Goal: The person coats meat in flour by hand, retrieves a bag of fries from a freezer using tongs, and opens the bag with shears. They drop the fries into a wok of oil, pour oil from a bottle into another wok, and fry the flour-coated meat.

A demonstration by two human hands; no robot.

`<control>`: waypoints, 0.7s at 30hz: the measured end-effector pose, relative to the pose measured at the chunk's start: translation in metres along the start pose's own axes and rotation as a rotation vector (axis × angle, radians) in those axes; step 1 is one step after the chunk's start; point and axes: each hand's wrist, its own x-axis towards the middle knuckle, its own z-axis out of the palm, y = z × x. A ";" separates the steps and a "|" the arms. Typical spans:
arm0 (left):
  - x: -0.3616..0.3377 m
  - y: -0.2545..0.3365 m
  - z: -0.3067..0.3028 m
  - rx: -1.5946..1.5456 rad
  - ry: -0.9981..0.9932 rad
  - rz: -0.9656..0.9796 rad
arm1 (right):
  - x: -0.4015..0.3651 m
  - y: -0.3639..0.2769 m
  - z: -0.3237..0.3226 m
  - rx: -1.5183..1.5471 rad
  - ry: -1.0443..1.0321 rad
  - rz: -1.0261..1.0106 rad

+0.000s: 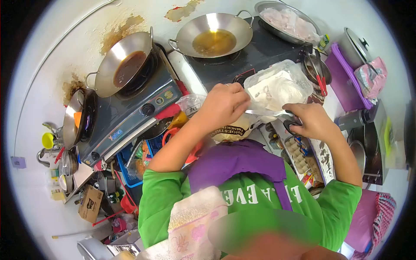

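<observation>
My left hand point(226, 105) is closed at the left corner of a clear plastic container point(303, 80) of white powder point(279, 91). What its fingers pinch is too small to make out. My right hand point(310, 120) grips dark-handled scissors point(289, 125), whose blades point left toward my left hand, along the container's near edge. Just below the blades is a printed plastic bag point(232, 132), partly hidden by my left hand and the scissors.
Woks with brown liquid point(130, 67) and yellowish oil point(214, 42) sit on the stoves. A bowl of pale pieces point(289, 24) stands at the back right. Red-handled tongs point(321, 82) lie right of the container. An egg tray point(299, 156) is below my right hand.
</observation>
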 end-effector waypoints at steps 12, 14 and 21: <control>0.006 0.001 -0.001 0.035 -0.022 0.082 | -0.019 -0.003 -0.009 -0.074 0.045 0.056; 0.006 0.000 -0.001 0.028 -0.015 0.084 | -0.017 -0.003 -0.007 -0.064 0.026 0.062; 0.009 0.003 0.001 -0.097 -0.043 0.055 | -0.005 -0.017 -0.004 -0.128 0.052 0.003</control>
